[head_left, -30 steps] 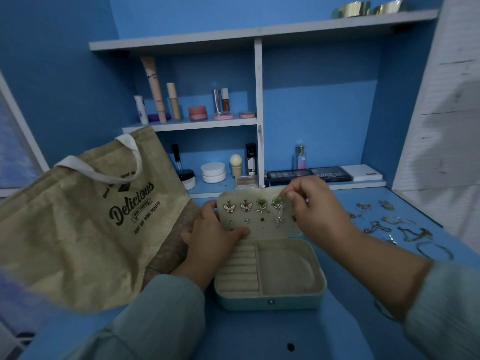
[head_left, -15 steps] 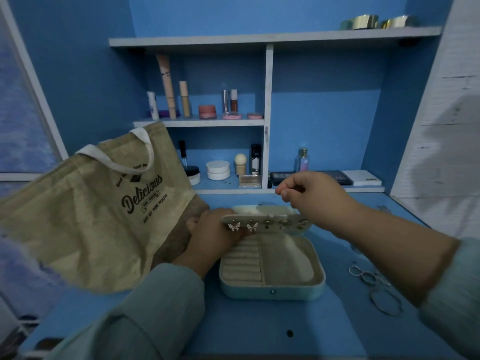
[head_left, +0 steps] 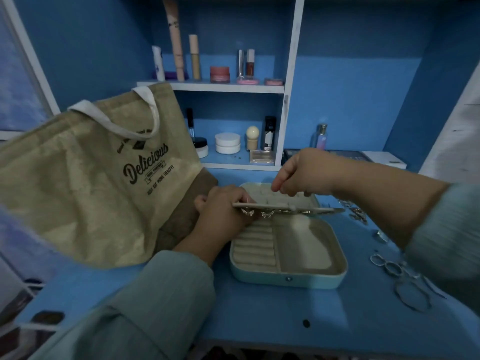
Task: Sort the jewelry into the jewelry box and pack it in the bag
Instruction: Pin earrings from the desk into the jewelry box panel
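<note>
- Head view: the box [head_left: 288,278] lies open on the blue worktop [head_left: 259,320] at lower centre of the frame, its ring rolls and its bare compartment showing.
- The earring panel [head_left: 285,207] lies nearly flat above the box, seen edge-on, with butterfly earrings [head_left: 257,213] hanging under its near edge.
- Left hand [head_left: 223,211] holds the panel's left end, fingers curled round its edge.
- Right hand [head_left: 304,174] hangs above the panel at centre, fingers curled downward; whether its grip holds something small I cannot tell.
- The bag [head_left: 85,178], tan with white handles and "Delicious" printed on it, stands at the left of the frame, just beside the box.
- Loose jewelry [head_left: 400,276], rings and chains, lies on the worktop at right, partly behind the right sleeve.
- Cosmetics [head_left: 220,74] line the shelves at upper centre.
</note>
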Tool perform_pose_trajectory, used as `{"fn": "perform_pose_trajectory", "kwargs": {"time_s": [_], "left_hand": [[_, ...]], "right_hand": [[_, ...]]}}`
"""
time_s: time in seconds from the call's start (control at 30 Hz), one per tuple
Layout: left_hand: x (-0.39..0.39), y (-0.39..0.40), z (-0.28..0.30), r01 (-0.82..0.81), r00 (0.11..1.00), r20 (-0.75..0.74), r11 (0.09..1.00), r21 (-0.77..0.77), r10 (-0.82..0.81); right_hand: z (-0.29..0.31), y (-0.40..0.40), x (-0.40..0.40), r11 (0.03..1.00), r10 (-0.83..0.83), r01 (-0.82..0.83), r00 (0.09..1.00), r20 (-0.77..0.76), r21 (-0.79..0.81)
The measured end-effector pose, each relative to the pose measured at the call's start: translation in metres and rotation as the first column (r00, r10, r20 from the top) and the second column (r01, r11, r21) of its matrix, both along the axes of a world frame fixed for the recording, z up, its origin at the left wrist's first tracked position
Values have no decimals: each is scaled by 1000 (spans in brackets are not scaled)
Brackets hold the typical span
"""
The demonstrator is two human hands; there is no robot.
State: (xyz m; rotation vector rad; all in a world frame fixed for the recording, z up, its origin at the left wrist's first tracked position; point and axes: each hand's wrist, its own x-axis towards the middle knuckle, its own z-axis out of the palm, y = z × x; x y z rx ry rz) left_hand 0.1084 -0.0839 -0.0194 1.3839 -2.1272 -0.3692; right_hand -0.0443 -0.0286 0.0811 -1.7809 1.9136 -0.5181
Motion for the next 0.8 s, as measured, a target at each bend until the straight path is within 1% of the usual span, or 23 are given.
{"fn": "perform_pose_trajectory", "kwargs": {"time_s": [0.07,0.17,0.23,0.43,0.67,0.8], "left_hand": [[1,2,2,22,1000,3,1000,-7,-22],[3,5,3,51,998,47,998,-23,-50],[4,6,3,63,997,43,998,-29,-62],[4,6,3,63,996,73,997,-45,-59],[3,6,3,54,993,113,996,-74,-45],[4,6,3,70,988,144,994,-84,-57]], "right_hand": [[-1,-6,2,1000,25,-25,1000,2,8],[-1,-14,5,995,93,-94,996,4,38],[-3,-18,7,989,133,-133,991,2,59],[-11,-27,9,968,230,-227,973,-14,106],[-21,-34,4,953,272,-269,962,1,143],[-23,-37,3,951,281,-279,960,4,133]]}}
